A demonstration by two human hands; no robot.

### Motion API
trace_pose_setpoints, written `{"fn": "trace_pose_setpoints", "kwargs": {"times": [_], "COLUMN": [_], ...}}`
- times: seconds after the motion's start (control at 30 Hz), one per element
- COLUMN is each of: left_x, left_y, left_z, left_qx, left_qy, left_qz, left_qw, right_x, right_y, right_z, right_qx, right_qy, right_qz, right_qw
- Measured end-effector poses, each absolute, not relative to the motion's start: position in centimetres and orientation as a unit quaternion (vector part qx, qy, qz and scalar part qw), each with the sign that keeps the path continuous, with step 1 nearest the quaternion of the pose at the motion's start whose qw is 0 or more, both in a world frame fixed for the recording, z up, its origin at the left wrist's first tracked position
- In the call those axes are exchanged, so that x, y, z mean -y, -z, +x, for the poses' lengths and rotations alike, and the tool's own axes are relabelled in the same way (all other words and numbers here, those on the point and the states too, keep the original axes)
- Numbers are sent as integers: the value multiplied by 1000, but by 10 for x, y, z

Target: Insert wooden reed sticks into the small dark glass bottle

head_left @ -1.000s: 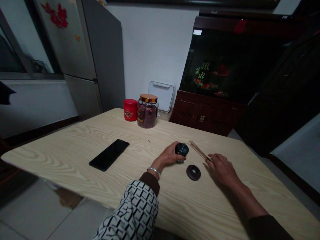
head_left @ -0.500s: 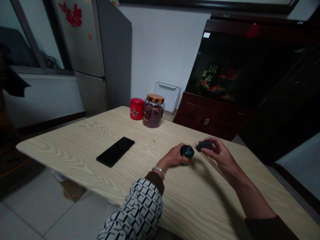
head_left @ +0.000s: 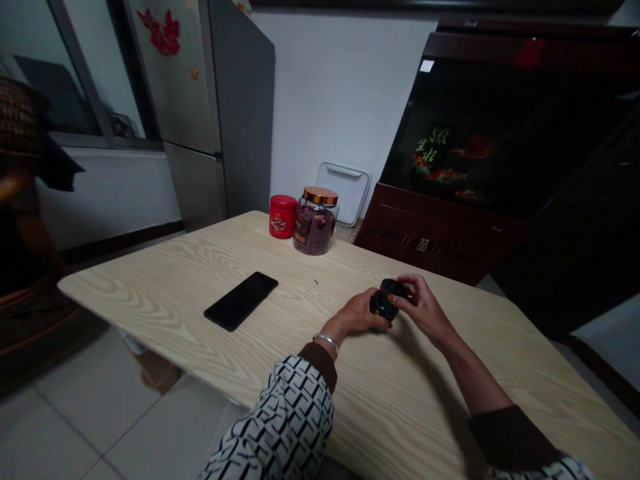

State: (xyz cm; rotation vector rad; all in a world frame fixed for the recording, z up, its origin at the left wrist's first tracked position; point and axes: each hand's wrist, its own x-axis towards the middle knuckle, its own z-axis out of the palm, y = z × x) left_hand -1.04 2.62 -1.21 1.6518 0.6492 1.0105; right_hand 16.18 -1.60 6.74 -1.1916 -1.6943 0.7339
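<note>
My left hand (head_left: 357, 312) is wrapped round a small dark, glossy jar (head_left: 383, 308) that stands on the table's right half. Between the thumb and fingers of my right hand (head_left: 423, 303) is a round black lid (head_left: 395, 288), tilted at the jar's top edge. Whether the lid is seated on the jar or only touches it, I cannot tell. My fingers hide part of both things.
A black phone (head_left: 241, 300) lies on the wooden table (head_left: 200, 257). Behind it stand a red canister (head_left: 283, 217) and a large copper-lidded jar (head_left: 315, 223) of dark red contents. A tiny thin brown piece (head_left: 316, 281) lies between them and my hands.
My right hand has moved left with the lid, from beside the jar to its top. Thin pale streaks below that hand no longer show. The view has shifted slightly.
</note>
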Motion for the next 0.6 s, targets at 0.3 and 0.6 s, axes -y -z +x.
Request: {"fn": "trace_pose_setpoints", "kwargs": {"times": [0.3, 0.6], "left_x": [-27, -26], "left_y": [13, 11], "left_z": [-11, -11], "left_qx": [-280, -278], "left_qy": [-411, -413], "left_qz": [708, 702], "left_qw": [502, 509], "right_x": [16, 7], "right_y": [-119, -108], "right_z": [155, 162], "right_qx": [809, 759], "right_qy": [-30, -171], "right_qz": [-573, -558], "right_qw": [131, 290]}}
